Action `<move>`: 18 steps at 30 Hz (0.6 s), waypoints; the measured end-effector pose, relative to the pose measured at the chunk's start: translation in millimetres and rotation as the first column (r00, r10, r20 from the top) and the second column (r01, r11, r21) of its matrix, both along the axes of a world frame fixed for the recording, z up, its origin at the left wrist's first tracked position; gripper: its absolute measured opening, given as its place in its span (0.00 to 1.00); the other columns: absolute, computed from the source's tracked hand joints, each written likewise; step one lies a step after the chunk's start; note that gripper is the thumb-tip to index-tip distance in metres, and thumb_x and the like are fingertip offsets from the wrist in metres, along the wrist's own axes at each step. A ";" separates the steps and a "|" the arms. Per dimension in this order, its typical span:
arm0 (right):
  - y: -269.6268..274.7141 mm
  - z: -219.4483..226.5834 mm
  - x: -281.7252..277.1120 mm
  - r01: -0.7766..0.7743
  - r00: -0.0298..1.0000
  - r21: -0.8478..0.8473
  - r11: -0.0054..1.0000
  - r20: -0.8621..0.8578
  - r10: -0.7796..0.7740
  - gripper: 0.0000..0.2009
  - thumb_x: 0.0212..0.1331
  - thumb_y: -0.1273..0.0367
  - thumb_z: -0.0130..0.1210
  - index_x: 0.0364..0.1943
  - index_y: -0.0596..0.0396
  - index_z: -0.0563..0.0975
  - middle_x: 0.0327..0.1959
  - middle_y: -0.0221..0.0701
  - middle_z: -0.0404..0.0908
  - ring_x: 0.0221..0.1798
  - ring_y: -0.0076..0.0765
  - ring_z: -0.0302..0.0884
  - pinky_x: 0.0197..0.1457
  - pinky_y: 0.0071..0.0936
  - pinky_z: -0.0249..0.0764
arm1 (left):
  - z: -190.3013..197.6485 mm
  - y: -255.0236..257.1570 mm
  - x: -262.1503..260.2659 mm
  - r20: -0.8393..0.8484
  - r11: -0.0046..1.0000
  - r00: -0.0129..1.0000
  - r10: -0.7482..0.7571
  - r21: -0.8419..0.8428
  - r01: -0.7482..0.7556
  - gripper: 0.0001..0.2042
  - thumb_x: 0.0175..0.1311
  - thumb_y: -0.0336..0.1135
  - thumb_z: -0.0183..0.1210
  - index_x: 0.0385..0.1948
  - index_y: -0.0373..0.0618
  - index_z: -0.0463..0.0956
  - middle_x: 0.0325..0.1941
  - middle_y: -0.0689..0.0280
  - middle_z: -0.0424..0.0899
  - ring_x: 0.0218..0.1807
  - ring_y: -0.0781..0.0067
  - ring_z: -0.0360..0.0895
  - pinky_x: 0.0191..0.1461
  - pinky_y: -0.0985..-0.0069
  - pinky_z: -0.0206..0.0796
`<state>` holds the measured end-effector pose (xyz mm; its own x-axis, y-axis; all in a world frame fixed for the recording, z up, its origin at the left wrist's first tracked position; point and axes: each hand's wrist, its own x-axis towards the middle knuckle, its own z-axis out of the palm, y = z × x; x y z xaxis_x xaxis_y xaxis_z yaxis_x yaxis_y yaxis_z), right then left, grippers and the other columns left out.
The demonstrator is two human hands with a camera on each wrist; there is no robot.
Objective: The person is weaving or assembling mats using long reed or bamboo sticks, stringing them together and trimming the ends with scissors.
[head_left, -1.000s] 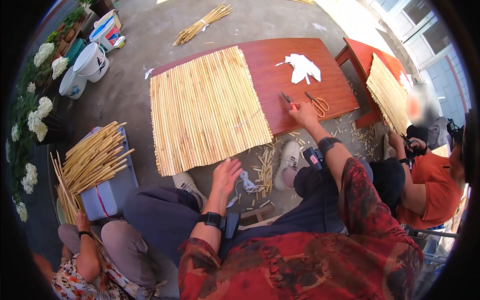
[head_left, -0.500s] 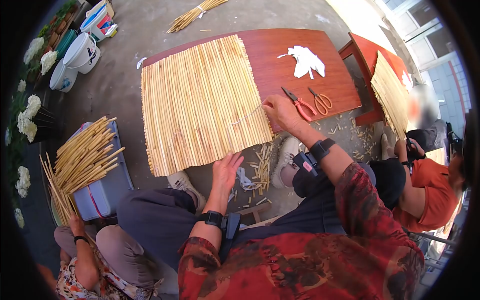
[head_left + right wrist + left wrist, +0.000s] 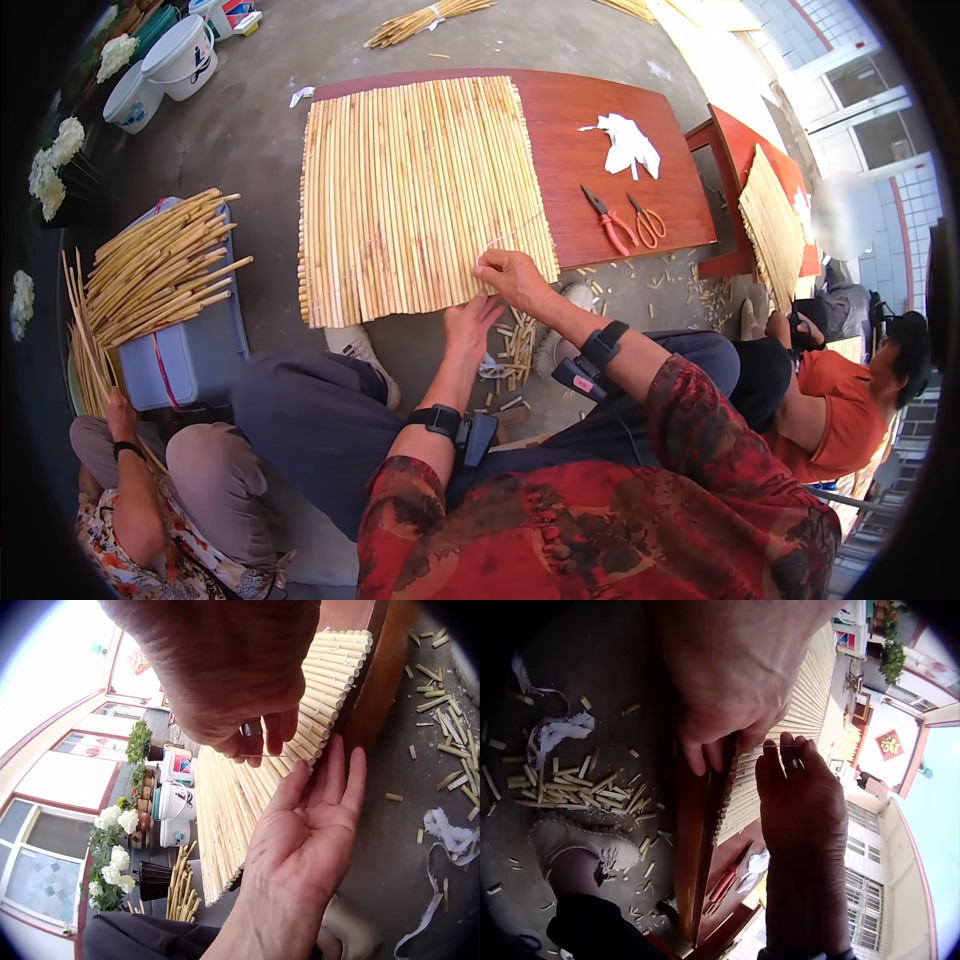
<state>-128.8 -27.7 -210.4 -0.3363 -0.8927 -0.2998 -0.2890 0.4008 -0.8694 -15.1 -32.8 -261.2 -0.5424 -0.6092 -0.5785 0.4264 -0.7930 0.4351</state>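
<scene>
A mat of pale reed stalks (image 3: 410,190), laid side by side, covers the left part of a red-brown wooden table (image 3: 570,110). Over its front right corner, my right hand (image 3: 515,278) pinches a thin white thread (image 3: 259,755) between its fingertips. The thread also runs across the stalks toward the right edge. My left hand (image 3: 467,325) is at the front edge, palm up in the right wrist view. Its thumb touches the stalk ends, and the other fingers stretch loosely below the edge. Red-handled pliers (image 3: 608,222) and scissors (image 3: 650,225) lie on the table to the right.
A white cloth scrap (image 3: 630,145) lies farther back. Cut stalk pieces (image 3: 520,350) litter the floor under the front edge. One person (image 3: 135,500) sits at left beside a stalk bundle (image 3: 160,265) on a grey-blue bin (image 3: 190,360); another person (image 3: 830,400) sits at right.
My right hand put down the pliers, picked up the thread at the mat's right side and moved left along the front edge. The left hand stays near the edge, now beside the right.
</scene>
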 end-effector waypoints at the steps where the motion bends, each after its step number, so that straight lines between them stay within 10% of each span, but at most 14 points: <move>1: -4.9 15.0 7.8 -0.006 1.000 0.005 1.000 -0.002 0.006 0.08 0.58 0.68 0.52 0.27 0.60 0.76 0.23 0.28 0.77 0.29 0.23 0.74 0.36 0.24 0.72 | -1.3 0.5 -1.3 -0.006 0.999 1.000 0.026 -0.021 -0.027 0.15 0.61 0.27 0.52 0.48 0.30 0.65 0.46 0.54 0.75 0.47 0.58 0.76 0.52 0.59 0.69; 3: -13.6 45.0 24.1 0.236 0.897 -0.232 0.943 0.426 -0.120 0.08 0.59 0.69 0.51 0.26 0.59 0.74 0.17 0.24 0.70 0.23 0.18 0.69 0.26 0.18 0.67 | -8.8 1.3 -2.4 0.016 0.999 0.999 0.034 -0.021 -0.033 0.15 0.61 0.27 0.52 0.47 0.30 0.65 0.46 0.54 0.75 0.46 0.57 0.76 0.52 0.58 0.70; 16: -7.6 61.0 42.0 0.098 0.958 -0.009 0.995 0.271 -0.092 0.08 0.61 0.68 0.48 0.30 0.58 0.74 0.18 0.25 0.70 0.22 0.18 0.67 0.26 0.17 0.66 | 8.2 -0.2 -10.1 0.227 0.997 0.972 -0.058 -0.042 0.070 0.12 0.63 0.32 0.50 0.41 0.32 0.70 0.44 0.56 0.75 0.46 0.65 0.75 0.47 0.64 0.69; 18: -8.3 58.1 49.4 0.073 0.979 0.016 0.997 0.191 -0.075 0.09 0.59 0.68 0.49 0.28 0.59 0.75 0.19 0.28 0.72 0.24 0.21 0.69 0.29 0.21 0.68 | -33.9 8.5 -21.0 0.154 0.998 0.988 0.002 -0.062 0.007 0.11 0.63 0.32 0.48 0.41 0.34 0.70 0.44 0.57 0.75 0.45 0.67 0.75 0.46 0.67 0.70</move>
